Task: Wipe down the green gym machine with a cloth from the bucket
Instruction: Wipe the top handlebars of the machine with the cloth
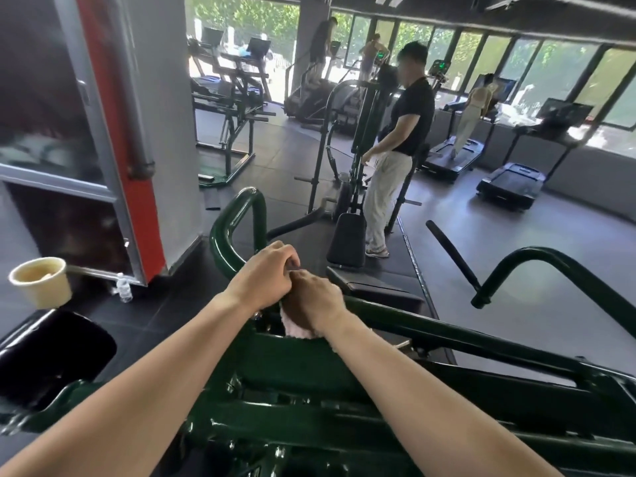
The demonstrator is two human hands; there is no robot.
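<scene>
Over the machine's green bar (447, 333) my hands meet: right hand (318, 301) curls round the pink cloth (299, 327), left hand (263, 275) is curled too, seemingly pinching its top edge. Step, I judge: bunching the cloth mid-wipe. Next: press it flat and draw it along the bar.

My right hand (316, 301) covers most of the pink cloth (298, 328); only its lower edge shows. Whether my left hand (266, 278) grips it I cannot tell. The green machine (303, 370) runs off the bottom edge.
</scene>
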